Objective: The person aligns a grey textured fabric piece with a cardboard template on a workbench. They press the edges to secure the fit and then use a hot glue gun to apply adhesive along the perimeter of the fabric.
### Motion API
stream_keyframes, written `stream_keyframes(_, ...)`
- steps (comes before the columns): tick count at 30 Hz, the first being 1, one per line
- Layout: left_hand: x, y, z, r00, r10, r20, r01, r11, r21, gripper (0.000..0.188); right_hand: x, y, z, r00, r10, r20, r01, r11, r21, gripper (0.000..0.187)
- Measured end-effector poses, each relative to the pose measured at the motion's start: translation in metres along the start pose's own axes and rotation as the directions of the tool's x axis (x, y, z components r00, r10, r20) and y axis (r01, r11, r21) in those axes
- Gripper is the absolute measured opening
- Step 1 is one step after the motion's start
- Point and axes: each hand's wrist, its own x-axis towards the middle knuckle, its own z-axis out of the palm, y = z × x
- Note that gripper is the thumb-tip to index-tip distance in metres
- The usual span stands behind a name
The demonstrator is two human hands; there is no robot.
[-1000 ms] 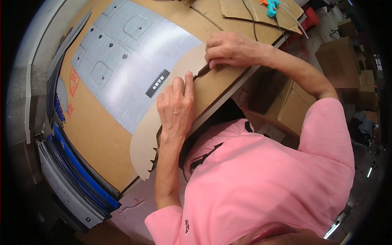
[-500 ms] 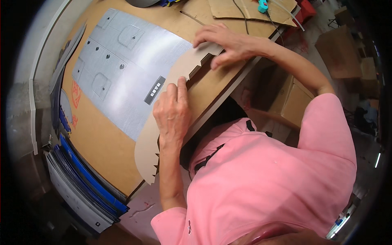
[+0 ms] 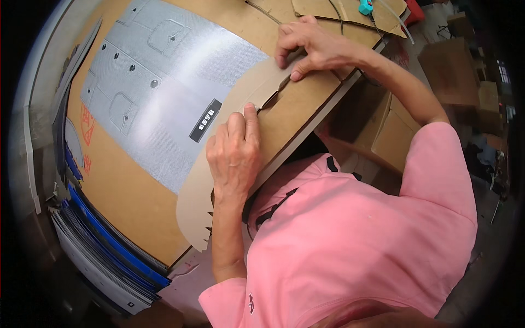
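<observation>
A long beige card piece (image 3: 191, 205) with rounded ends and a jagged, toothed near edge lies along the table's front edge. It adjoins a silvery sheet (image 3: 180, 65) printed with a pocketed, buttoned jacket and a dark label; I cannot tell whether they are joined. My left hand (image 3: 236, 156) is closed at the middle of the card's near edge, its fingers bent and pressed together on it, the thumb not clear. Farther along to the right, my right hand (image 3: 314, 48) pinches the toothed edge, thumb on the near side and curled fingers on the far side.
Brown board covers the table (image 3: 136, 213). Dark, blue and grey sheets (image 3: 109, 249) stand stacked at its left side. A flat cardboard piece (image 3: 355, 16) and a teal tool (image 3: 366, 7) with a cord lie at the back right. Cardboard boxes (image 3: 402, 128) stand on the floor at right.
My right hand has closed from spread fingers into a pinch on the card's edge. My left hand stays on the card, its fingers more bent. The view has shifted slightly.
</observation>
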Motion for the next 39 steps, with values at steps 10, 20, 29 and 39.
stream_keyframes(10, 0.004, -0.009, -0.006, 0.998, -0.059, -0.034, 0.054, 0.990, -0.127, 0.038, 0.027, -0.005, -0.020, 0.967, 0.159, 0.199, -0.149, 0.987, -0.064, 0.058)
stream_keyframes(20, -0.129, -0.043, -0.084, 0.875, -0.468, 0.123, 0.484, 0.854, -0.193, 0.062, 0.013, -0.112, 0.025, 0.923, -0.358, -0.140, 0.332, 0.927, -0.176, 0.045)
stream_keyframes(29, -0.155, -0.035, -0.095, 0.868, -0.462, 0.180, 0.476, 0.879, -0.040, 0.052, 0.076, -0.155, 0.102, 0.748, -0.660, 0.069, 0.658, 0.723, -0.213, 0.028)
stream_keyframes(39, -0.113, -0.033, -0.101, 0.921, -0.340, -0.192, 0.374, 0.908, 0.186, 0.025, 0.098, -0.158, 0.087, 0.690, -0.721, -0.056, 0.682, 0.675, -0.281, 0.006)
